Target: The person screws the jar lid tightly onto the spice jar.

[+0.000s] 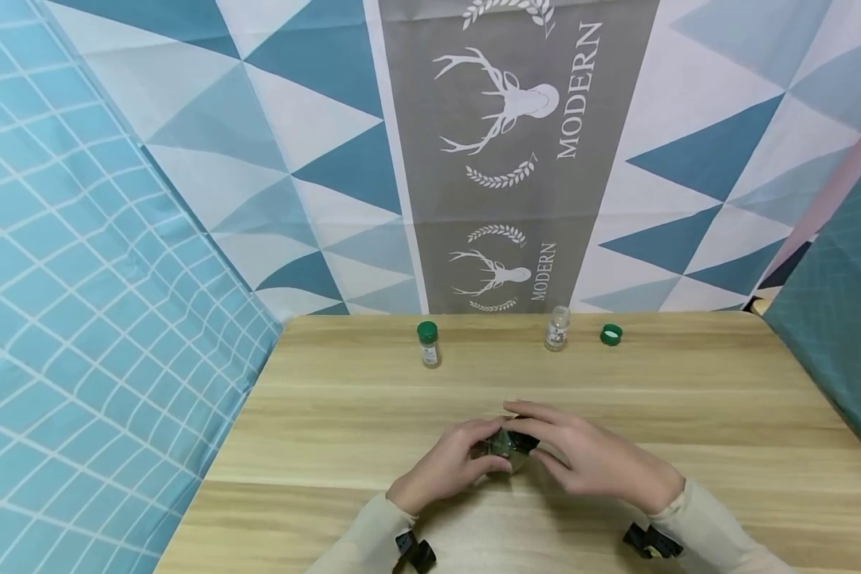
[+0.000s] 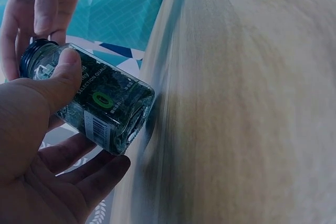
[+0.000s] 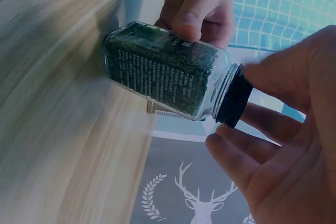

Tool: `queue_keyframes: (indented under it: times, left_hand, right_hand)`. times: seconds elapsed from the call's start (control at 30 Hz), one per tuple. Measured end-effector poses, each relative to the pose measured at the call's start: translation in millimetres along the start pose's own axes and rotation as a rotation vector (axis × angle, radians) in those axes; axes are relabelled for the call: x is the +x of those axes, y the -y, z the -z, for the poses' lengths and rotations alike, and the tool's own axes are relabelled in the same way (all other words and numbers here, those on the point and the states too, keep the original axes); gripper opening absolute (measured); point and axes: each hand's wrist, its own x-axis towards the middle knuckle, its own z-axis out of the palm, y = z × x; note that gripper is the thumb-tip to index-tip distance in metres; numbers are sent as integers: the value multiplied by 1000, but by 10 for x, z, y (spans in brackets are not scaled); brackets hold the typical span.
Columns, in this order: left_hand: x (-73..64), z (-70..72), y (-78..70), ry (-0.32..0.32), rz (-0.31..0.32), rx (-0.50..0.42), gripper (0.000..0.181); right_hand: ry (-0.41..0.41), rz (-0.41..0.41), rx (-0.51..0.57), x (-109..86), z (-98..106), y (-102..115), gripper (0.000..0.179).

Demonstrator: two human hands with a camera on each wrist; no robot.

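Observation:
My left hand (image 1: 454, 461) grips a square glass spice jar (image 2: 113, 100) filled with dried green herb flakes, its thumb across the label. Tilted, the jar has its base close to the table, and its neck points toward my right hand (image 1: 591, 458). A black screw lid (image 3: 234, 97) sits on the jar's neck; thumb and fingers of the right hand pinch it at the rim. In the head view the hands cover much of the jar, with part of its glass and the black lid (image 1: 524, 440) showing between them.
Toward the back of the wooden table (image 1: 316, 446) stands a small jar with a green cap (image 1: 428, 344). Farther right are an uncapped clear glass jar (image 1: 556, 328) and a loose green cap (image 1: 611, 335). Patterned cloth (image 1: 330, 159) hangs behind the table.

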Motion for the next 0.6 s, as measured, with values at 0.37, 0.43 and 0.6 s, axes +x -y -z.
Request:
queue_keyframes:
  times: [0.37,0.43,0.6]
  left_hand:
    - [-21,-4,3,4,35,-3,68]
    - [-22,-5,1,4,29,-2,67]
    - [-28,-5,-10,-4,6,8,64]
  right_hand:
    - [0,-14,38,9,-28,6,47]
    - [6,-28,28,12,-22,12,44]
    - [1,-53,11,16,-14,29,41]
